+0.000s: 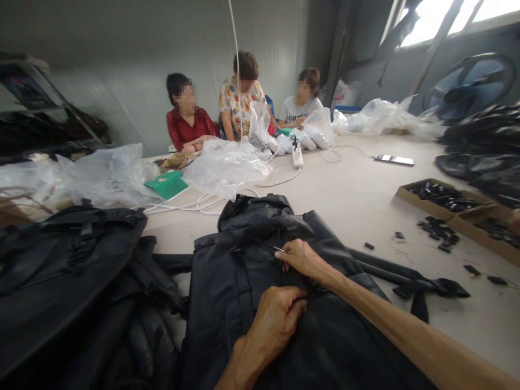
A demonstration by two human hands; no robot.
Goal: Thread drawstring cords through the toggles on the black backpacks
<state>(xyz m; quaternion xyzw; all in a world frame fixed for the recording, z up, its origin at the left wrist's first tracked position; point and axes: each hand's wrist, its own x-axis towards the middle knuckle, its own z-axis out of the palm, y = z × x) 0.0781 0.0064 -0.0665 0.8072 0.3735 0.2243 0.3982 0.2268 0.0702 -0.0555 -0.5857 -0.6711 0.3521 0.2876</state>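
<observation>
A black backpack lies on the table right in front of me, its top toward the far side. Over its upper part, my right hand is closed on a thin shiny needle-like tool that points left. Beyond the tool's tip, a thin dark cord crosses the bag. Nearer to me, my left hand rests on the backpack with its fingers curled and thumb pressed in. What those fingers pinch, if anything, is hidden. A black strap runs off the bag's right side.
More black bags are piled at left. On the right stand cardboard boxes of small black parts, with loose buckles beside them. A phone, power strip, plastic bags and green box lie farther back. Three people sit opposite.
</observation>
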